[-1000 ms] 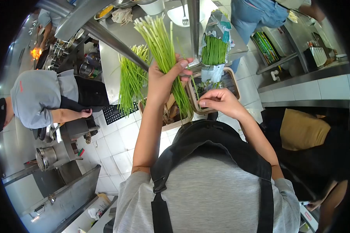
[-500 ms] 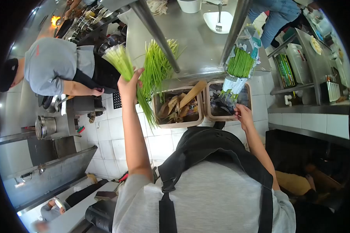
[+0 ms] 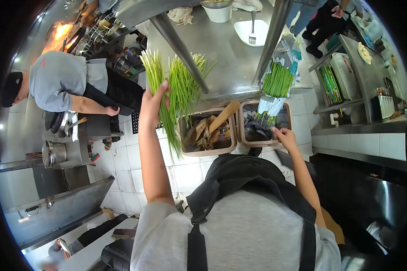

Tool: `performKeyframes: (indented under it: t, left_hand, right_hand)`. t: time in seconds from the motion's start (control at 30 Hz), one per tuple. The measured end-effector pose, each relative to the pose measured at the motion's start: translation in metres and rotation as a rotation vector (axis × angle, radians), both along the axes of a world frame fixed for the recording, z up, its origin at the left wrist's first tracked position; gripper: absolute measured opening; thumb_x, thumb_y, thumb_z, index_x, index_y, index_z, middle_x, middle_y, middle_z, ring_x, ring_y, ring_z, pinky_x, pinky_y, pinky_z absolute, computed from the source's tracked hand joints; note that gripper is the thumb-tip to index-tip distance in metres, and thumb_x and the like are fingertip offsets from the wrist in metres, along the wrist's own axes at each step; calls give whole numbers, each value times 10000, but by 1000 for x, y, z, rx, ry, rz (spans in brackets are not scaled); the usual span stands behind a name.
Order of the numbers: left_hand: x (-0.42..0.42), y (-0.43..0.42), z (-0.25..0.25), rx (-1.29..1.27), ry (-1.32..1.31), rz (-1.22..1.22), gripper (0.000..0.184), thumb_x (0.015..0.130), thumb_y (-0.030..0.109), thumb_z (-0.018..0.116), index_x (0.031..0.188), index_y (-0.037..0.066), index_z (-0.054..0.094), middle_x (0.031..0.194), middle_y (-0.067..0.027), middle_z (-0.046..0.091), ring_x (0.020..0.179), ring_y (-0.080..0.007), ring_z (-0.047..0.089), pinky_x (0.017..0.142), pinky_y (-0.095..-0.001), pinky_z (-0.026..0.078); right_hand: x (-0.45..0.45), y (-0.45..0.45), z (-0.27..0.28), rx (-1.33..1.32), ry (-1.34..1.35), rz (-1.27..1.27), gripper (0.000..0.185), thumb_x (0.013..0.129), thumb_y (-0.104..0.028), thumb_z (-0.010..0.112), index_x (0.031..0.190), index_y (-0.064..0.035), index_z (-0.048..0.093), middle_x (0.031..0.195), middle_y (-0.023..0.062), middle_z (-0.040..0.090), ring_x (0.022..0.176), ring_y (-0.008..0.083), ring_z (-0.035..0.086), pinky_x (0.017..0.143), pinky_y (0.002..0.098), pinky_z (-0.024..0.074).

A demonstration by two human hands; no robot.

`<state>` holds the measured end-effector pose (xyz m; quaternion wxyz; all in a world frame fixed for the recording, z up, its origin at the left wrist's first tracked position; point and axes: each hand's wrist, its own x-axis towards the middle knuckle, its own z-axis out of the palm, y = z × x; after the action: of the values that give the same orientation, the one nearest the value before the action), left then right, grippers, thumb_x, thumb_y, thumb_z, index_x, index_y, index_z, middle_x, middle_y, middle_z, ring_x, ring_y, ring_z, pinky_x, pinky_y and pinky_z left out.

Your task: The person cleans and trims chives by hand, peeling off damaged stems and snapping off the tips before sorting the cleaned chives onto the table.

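Observation:
My left hand (image 3: 153,108) is closed around a bunch of long green chives (image 3: 154,70), pale ends pointing up and away, green tips hanging over the counter's edge. Beside it, more loose chives (image 3: 190,77) lie on the steel counter. My right hand (image 3: 286,137) is pinched, its fingertips at the drooping tips below a wrapped bundle of chives (image 3: 277,81). Whatever is between those fingers is too small to make out. The bundle sits at the counter's right edge, with a pale wrapper (image 3: 271,106) around it, and overhangs a bin.
Two bins stand below the counter: a left bin (image 3: 208,152) holding brown scraps and cardboard, and a right bin (image 3: 288,118) with a dark liner. Metal posts (image 3: 181,49) rise in front. A white dish (image 3: 242,34) holds a fork. A co-worker (image 3: 63,79) stands left, near a stove flame (image 3: 61,34).
The chives in my left hand have swung more upright and moved right, next to the loose ones. My right hand has shifted slightly down. The stove flame has grown, and a person at upper right has moved.

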<state>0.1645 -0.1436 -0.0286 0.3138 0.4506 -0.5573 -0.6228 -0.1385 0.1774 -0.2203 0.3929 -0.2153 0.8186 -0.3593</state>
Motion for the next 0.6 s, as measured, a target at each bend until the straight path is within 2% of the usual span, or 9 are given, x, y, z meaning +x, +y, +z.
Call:
performKeyframes:
  t: [0.03,0.13,0.23,0.33,0.43,0.5,0.6]
  left_hand:
    - [4,20,9,52,89,-50,349,877,238,571,1113,-13,512,772,-66,560,458,-96,449,411,-233,360]
    - [9,67,28,247,291,-216,291,899,186,458,1089,-28,508,751,-81,556,458,-118,474,406,-240,385]
    - [-6,97,40,161,151,-397,256,869,134,483,1052,-42,518,700,-85,553,485,-150,524,422,-247,437]
    - [-40,111,44,202,198,-498,229,848,101,578,1032,-29,537,728,-83,585,506,-141,541,458,-234,444]
    - [-69,117,49,161,194,-593,248,850,113,617,1043,-30,556,772,-64,613,556,-111,568,504,-219,459]
    - [-81,118,53,178,180,-628,264,857,127,623,1063,-27,564,827,-72,640,613,-109,595,558,-219,485]
    - [-101,123,53,221,185,-560,246,849,93,612,1059,-28,566,818,-68,640,605,-117,590,552,-222,473]
  right_hand:
    - [2,1,12,-73,-189,-55,309,822,-311,664,693,-32,630,643,15,611,571,65,538,534,197,423]
    - [15,-20,84,-284,-314,37,291,851,-314,636,765,-36,648,704,2,608,609,43,516,553,187,417]
    - [40,-56,161,-485,-217,164,204,872,-211,619,916,-14,646,772,9,620,667,49,534,603,191,433]
    - [76,-85,222,-770,-262,135,204,873,-142,613,1023,-5,633,811,19,646,711,58,563,665,207,453]
    - [80,-91,241,-779,-377,184,232,868,-156,621,1044,-5,638,847,24,665,734,48,567,660,199,447]
    - [71,-90,238,-749,-340,135,235,866,-163,623,1040,-6,644,858,24,671,722,39,555,637,189,439]
    - [53,-83,239,-700,-269,84,250,870,-185,616,1050,-15,653,856,13,669,645,26,501,606,172,419]
